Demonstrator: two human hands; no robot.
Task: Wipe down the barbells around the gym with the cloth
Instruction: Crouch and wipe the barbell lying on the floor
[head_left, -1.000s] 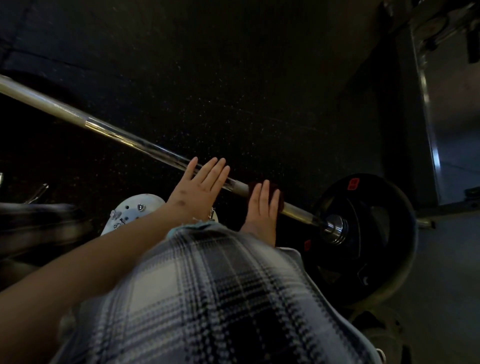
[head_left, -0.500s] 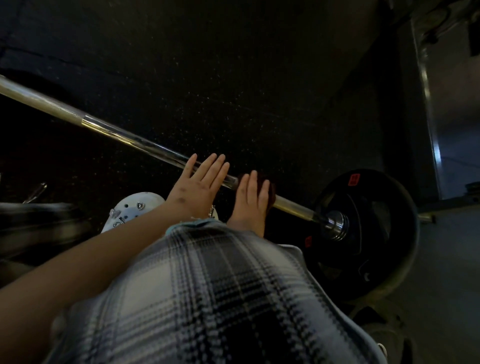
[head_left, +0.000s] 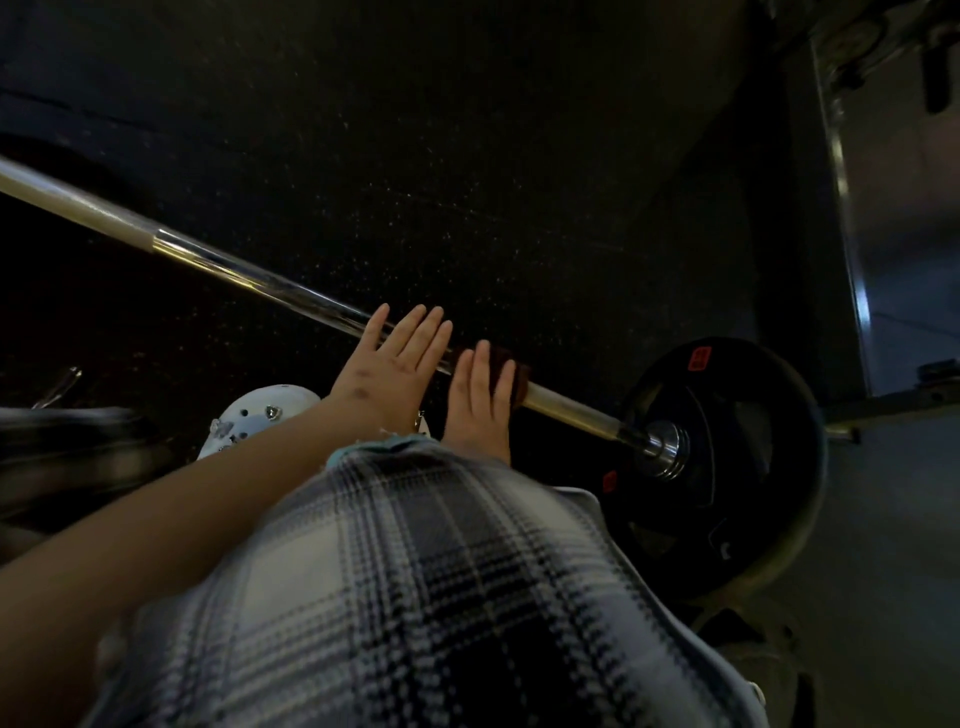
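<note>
Two hands lie on the barbell (head_left: 234, 270), side by side and almost touching. The left hand (head_left: 387, 371) is spread flat, fingers straight and slightly fanned, its fingertips reaching across the shiny shaft; it grips nothing, only rests there. The bare left forearm runs down to it from the lower left. The right hand (head_left: 480, 400) is also flat, fingers straight and close together, pressing a dark cloth (head_left: 519, 382) against the bar. The cloth shows as a brownish wad past the fingertips, draped over the shaft; the thumb is hidden, so I cannot tell whether it hooks underneath. The right wrist disappears behind a plaid shirt (head_left: 415, 597).

The bar slants from upper left to lower right above a dark speckled floor (head_left: 467, 182). Its right end passes through a black plate (head_left: 727, 467) with a chrome collar. A white shoe (head_left: 260, 415) sits just below the left wrist.
</note>
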